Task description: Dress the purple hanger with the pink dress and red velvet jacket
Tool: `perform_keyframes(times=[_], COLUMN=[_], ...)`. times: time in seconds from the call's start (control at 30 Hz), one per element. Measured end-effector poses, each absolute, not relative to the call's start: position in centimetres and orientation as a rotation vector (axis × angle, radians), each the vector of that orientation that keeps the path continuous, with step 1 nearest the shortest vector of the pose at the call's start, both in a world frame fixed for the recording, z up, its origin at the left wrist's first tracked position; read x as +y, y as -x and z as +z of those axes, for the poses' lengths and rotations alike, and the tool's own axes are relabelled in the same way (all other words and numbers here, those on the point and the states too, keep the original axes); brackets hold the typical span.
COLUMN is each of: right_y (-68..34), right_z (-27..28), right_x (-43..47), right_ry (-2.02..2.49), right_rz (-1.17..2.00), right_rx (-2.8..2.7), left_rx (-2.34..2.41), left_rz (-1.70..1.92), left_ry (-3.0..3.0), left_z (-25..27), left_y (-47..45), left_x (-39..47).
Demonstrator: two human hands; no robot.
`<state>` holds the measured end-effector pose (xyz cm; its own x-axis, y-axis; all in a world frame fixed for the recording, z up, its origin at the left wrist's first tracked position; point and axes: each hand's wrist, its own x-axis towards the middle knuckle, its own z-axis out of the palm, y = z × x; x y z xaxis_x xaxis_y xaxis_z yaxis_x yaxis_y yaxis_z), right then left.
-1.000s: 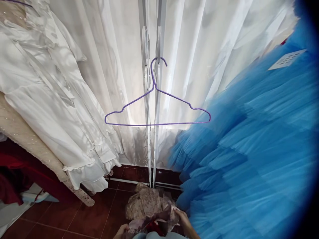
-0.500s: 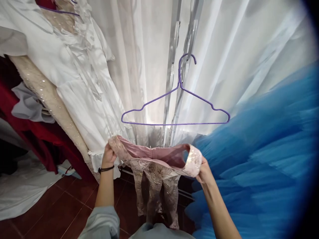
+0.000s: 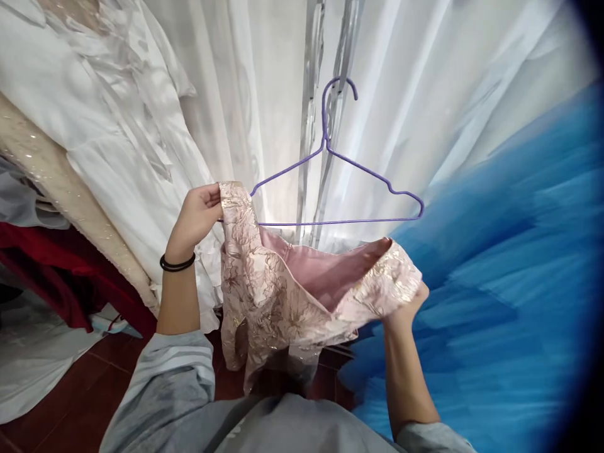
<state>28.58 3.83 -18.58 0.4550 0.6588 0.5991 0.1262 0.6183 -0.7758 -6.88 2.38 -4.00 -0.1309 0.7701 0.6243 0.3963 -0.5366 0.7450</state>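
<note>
A pink dress (image 3: 283, 302) with gold floral brocade and a plain pink lining hangs between my two hands, its neckline spread. My left hand (image 3: 201, 211) is closed on its left shoulder strap, held up at the left end of a purple hanger (image 3: 340, 221). The strap covers that end of the hanger, so I cannot tell whether it is around it or in front. My right hand (image 3: 408, 305) grips the other strap, lower down and below the hanger's right end; its fingers are mostly hidden behind the fabric. The hanger hangs by its hook against a metal rail.
White sheer curtains (image 3: 401, 75) and metal slotted uprights (image 3: 309, 94) stand behind. White (image 3: 123, 126) and beige sequined garments (image 3: 70, 195) hang at left, with red cloth (image 3: 28, 258) below. Blue tulle (image 3: 495, 283) fills the right. The floor (image 3: 70, 396) is dark red tile.
My left hand has risen with its strap from below the hanger to its left end. My right hand has shifted slightly right and up, and the dress now tilts, higher on the left.
</note>
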Motion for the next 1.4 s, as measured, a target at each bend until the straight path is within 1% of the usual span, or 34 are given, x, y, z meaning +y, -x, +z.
perform_keyframes(times=[0.07,0.13,0.3,0.4,0.57,0.7,0.83,0.93,1.0,1.13,1.2,1.27,1.4], right_y=[-29.1,-30.0,-33.2,-35.0,-36.9,-36.6,-35.4,-34.8,-34.8,-35.2,-35.7,-36.4,-37.1], right_z=[-18.5,-18.6,-19.6,-18.7,-13.1,-7.5,-4.2,-3.2,-2.7,-1.7,-1.3,-1.2,-1.7], right_x=[4.1,5.1,9.6,12.1,14.6,14.7,13.4,12.2,11.6,11.0,10.8,10.5,10.1], right_ry=[0.877,0.884,0.839,0.748,0.693,0.742,0.930,1.064,1.159,1.442,1.437,1.282,0.919], right_rz=[0.246,0.223,0.413,0.468,0.412,0.375,0.520,0.573,0.509,0.203,0.170,0.292,0.731], right_rx=[-1.028,-1.049,-1.055,-1.036,-1.106,-1.426,-1.733,-1.784,-1.810,-1.955,-2.018,-2.071,-2.095], left_rx=[1.355,1.415,1.622,1.649,1.633,1.530,1.544,1.535,1.507,1.430,1.391,1.402,1.500], left_rz=[1.656,1.694,1.957,2.070,2.173,2.204,2.112,2.021,1.944,1.602,1.502,1.498,1.582], left_ry=[-1.830,-1.828,-1.800,-1.774,-1.811,-1.857,-1.940,-2.008,-2.055,-2.088,-2.020,-1.993,-2.169], left_z=[-3.8,-4.1,-5.3,-5.5,-5.2,-5.5,-6.5,-6.8,-6.6,-5.7,-5.3,-4.9,-4.4], left_y=[5.8,5.2,4.8,4.8,5.1,5.3,5.3,5.6,6.1,7.7,8.1,7.8,6.2], left_x=[2.9,3.7,5.3,5.8,6.0,6.2,6.5,6.5,6.5,6.4,6.4,6.4,6.9])
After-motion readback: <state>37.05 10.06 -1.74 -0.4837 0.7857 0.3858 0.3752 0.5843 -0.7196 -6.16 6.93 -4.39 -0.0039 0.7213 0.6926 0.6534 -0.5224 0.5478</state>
